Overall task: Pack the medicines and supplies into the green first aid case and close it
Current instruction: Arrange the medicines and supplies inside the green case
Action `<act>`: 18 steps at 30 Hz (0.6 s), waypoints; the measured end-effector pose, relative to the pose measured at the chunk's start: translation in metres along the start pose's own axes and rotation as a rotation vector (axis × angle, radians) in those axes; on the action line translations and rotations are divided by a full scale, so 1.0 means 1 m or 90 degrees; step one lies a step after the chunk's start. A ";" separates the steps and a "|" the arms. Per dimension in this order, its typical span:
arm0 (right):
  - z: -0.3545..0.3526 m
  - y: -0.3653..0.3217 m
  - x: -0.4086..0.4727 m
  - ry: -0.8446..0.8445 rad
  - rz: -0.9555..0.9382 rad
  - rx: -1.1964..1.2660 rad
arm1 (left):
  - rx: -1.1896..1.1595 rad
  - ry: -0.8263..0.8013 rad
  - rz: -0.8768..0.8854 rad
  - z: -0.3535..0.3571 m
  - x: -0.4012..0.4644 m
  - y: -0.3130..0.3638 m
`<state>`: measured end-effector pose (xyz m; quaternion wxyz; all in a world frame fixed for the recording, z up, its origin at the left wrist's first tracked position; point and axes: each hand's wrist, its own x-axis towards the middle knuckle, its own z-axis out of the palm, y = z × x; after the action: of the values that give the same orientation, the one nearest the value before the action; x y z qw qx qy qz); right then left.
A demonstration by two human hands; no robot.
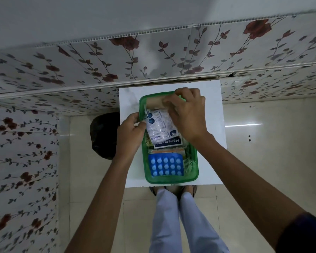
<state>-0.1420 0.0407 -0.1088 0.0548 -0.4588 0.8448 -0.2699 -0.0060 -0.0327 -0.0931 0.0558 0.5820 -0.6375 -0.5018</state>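
Note:
The green first aid case point(193, 167) lies open on a small white table point(213, 125). Inside, a blue blister pack point(165, 166) fills the near end, and a Hansaplast box point(169, 143) sits mid-case. A silver tablet strip point(161, 127) lies tilted over the box. My left hand point(130, 136) pinches the strip's left edge at the case's left wall. My right hand point(187, 112) curls over the far right of the case, fingers on the strip's far end and a tan bandage roll point(154, 103). The case lid is not in view.
The table stands against a floral wall panel point(153, 57). A dark round bin point(102, 136) sits on the tiled floor left of the table. My legs and sandalled feet point(173, 192) stand at the table's near edge.

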 end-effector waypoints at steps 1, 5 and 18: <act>0.003 -0.001 0.002 0.003 -0.032 -0.021 | 0.024 -0.011 0.008 -0.001 -0.001 -0.001; 0.014 -0.006 0.013 -0.029 -0.116 -0.075 | 0.077 -0.047 0.023 -0.006 -0.001 -0.005; -0.031 0.002 -0.004 0.041 0.173 0.197 | 0.153 -0.137 -0.007 -0.013 -0.006 -0.006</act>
<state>-0.1516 0.0575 -0.0847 0.1337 -0.3176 0.8486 -0.4014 0.0092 -0.0342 -0.0877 -0.0856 0.5310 -0.6922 -0.4812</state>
